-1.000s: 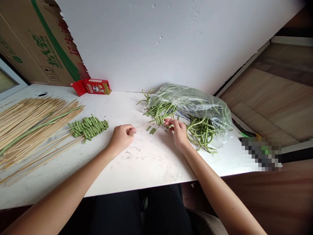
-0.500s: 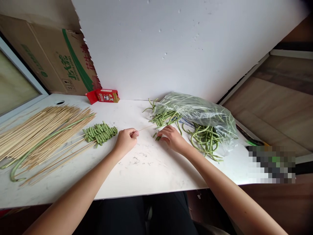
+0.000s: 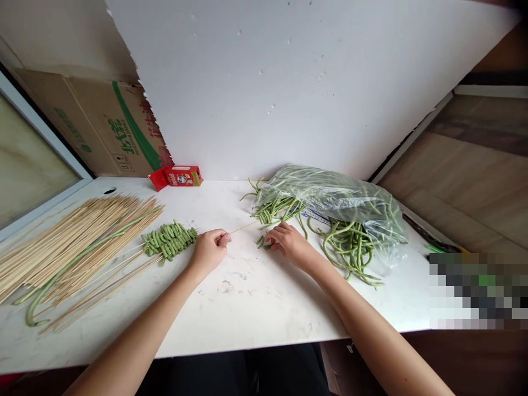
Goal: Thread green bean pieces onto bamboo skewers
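My left hand (image 3: 211, 247) is closed around a thin bamboo skewer (image 3: 243, 227), which points right toward the green beans. Just right of it, my right hand (image 3: 289, 242) rests low over the table, fingers curled onto short cut pieces of green bean (image 3: 260, 241); the fingertips partly hide them. Left of my left hand lie skewers threaded with rows of cut bean pieces (image 3: 170, 240). Long green beans (image 3: 350, 245) spill from a clear plastic bag (image 3: 330, 190) behind and beside my right hand. Whether bean pieces sit on the held skewer's far end, I cannot tell.
Many bare bamboo skewers (image 3: 82, 236) are spread at the left, with one long bean (image 3: 78, 253) across them. A small red box (image 3: 183, 176) stands at the back by the white panel (image 3: 256, 99). A cardboard box (image 3: 111, 132) is behind. The table's front edge runs below my hands.
The view has tilted up a little, so everything sits lower in the picture. My right fingers have curled in more over the cut bean pieces. My left hand keeps hold of the skewer.
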{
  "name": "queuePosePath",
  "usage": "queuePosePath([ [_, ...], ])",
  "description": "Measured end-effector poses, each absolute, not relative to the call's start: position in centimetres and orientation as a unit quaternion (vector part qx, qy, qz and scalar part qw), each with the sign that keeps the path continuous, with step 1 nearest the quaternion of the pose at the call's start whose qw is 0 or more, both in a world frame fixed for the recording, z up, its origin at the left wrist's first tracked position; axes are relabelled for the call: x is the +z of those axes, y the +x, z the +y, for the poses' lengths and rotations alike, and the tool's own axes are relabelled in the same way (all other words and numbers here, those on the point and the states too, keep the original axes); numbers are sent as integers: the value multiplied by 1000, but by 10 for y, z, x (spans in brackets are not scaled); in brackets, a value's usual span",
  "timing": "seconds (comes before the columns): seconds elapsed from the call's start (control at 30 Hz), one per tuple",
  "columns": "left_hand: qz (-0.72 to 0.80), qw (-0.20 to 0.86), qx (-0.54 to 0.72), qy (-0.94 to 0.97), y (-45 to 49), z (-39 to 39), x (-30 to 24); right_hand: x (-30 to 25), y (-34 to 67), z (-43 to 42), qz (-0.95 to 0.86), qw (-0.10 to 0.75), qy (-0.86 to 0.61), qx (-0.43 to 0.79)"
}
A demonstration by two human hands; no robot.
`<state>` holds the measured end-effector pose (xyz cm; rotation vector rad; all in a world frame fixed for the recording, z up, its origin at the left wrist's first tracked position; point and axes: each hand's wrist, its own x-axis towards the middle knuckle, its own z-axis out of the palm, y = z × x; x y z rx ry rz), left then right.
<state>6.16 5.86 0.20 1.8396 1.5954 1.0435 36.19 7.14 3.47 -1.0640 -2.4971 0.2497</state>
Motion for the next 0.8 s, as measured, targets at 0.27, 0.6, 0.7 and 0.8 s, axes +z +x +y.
queuePosePath([
  [0.27,582,237,377,680,60,59,6,39,369,67,-844,303,-392,206],
  [0.6,585,241,370,680,60,60,-2,41,397,84,-552,500,-527,409],
  [0.7,585,239,365,684,59,61,-4,42,398,86,-467,548,-525,454],
  [0.8,585,235,364,686,59,60,-5,44,398,86,-441,580,-492,476],
])
